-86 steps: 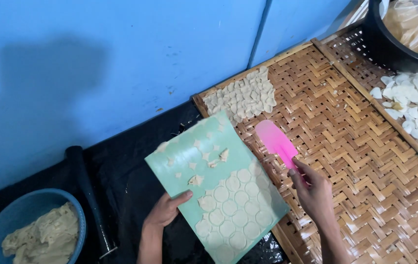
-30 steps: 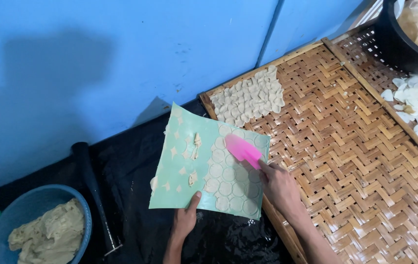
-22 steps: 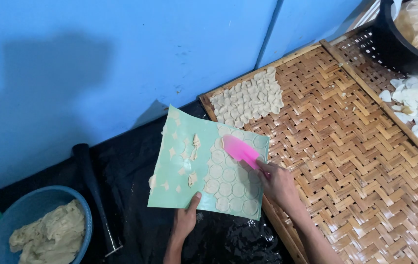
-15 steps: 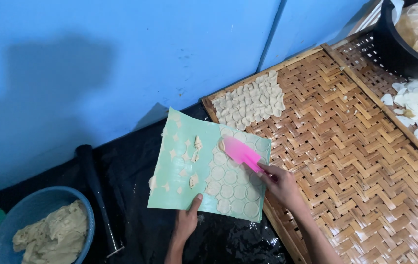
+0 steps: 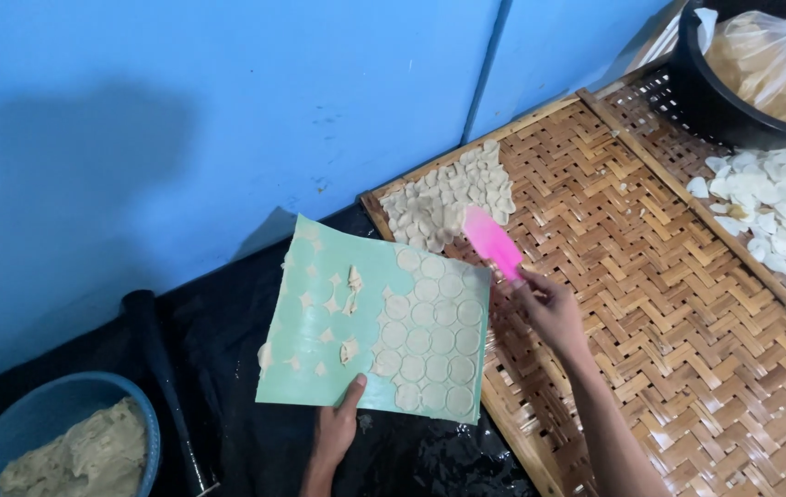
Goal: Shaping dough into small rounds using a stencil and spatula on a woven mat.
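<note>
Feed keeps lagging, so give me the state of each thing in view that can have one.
left hand: grips the mat's near edge
right hand: holds the pink scraper
green mat: tilted up, half covered in dough rounds
woven tray: small patch of rounds only
blue bowl: holds dough

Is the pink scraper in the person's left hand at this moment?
No, the right hand holds the pink scraper; the left hand grips the green sheet.

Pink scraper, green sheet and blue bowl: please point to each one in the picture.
pink scraper (image 5: 492,241), head view, middle of its flat blade.
green sheet (image 5: 319,285), head view, bare upper left part.
blue bowl (image 5: 62,405), head view, inner wall above the dough.
</note>
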